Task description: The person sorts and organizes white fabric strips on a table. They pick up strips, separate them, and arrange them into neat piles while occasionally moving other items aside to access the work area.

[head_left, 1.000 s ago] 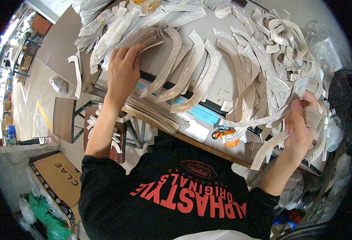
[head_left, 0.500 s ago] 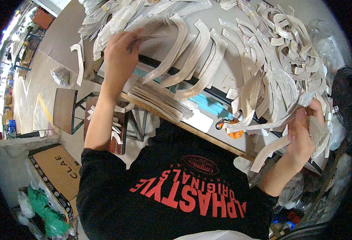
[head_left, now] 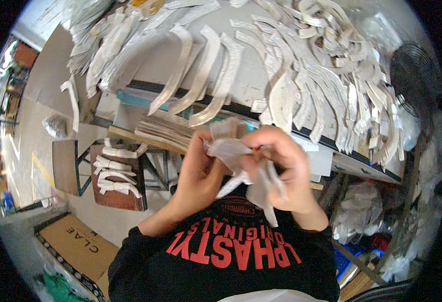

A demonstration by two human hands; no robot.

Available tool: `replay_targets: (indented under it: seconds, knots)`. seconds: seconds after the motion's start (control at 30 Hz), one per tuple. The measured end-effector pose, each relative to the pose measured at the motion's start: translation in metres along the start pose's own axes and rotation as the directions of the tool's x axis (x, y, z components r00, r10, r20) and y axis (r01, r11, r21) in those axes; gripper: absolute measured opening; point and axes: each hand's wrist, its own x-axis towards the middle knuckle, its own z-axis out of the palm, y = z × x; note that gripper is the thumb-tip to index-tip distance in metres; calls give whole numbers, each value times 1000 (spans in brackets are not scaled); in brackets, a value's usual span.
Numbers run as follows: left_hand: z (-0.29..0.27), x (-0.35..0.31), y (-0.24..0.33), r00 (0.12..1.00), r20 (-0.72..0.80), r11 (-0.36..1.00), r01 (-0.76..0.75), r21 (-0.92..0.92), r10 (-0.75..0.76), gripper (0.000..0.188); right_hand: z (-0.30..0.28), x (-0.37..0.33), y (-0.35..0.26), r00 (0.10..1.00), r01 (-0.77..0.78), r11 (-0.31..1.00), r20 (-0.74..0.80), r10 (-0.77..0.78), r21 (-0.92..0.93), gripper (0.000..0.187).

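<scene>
In front of my chest, both hands meet over a small bunch of pale curved fabric strips (head_left: pixel 229 150). My left hand (head_left: pixel 197 168) is closed on one side of the bunch, its fingers around the strips. Closed on the other side is my right hand (head_left: pixel 290 168), with loose strip ends hanging below it. A small orange spot shows by the right fingertips; blur hides what it is. Several more curved strips (head_left: pixel 201 75) lie fanned out in pairs or small groups on the table (head_left: pixel 155 65) beyond my hands.
Heaps of the same strips (head_left: pixel 326 45) cover the table's far right. A stack of flat strips (head_left: pixel 163 132) sits below the table edge. Tied bundles (head_left: pixel 114 166) rest on a brown stool (head_left: pixel 130 200) at the left, near a cardboard box (head_left: pixel 77 241).
My left hand has come down from the far left of the table. My right hand has moved left with its strips, and both hands now meet at them. The view has shifted.
</scene>
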Motion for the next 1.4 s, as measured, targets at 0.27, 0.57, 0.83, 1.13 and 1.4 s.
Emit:
replay_targets:
  seconds: [0.27,0.57,0.83,1.13,1.4]
  knots:
    - [12,-7,-23,957,131,947,278,-161,-259,28,10,-5,32,968,6,976,-244,-60,-216,24]
    - [16,-8,-48,909,344,943,298,-145,-234,53,4,-5,31,946,-78,787,-294,-135,-612,44]
    - [16,-5,-40,882,356,913,379,-148,-309,48,6,-5,35,953,-50,635,-227,-200,-771,49]
    - [22,-5,-37,974,149,937,209,-280,-173,42,5,-4,28,982,-84,830,-187,-25,-551,45]
    - [19,-12,-35,993,-63,966,80,-244,-98,37,0,-10,32,999,35,937,49,-18,-348,51]
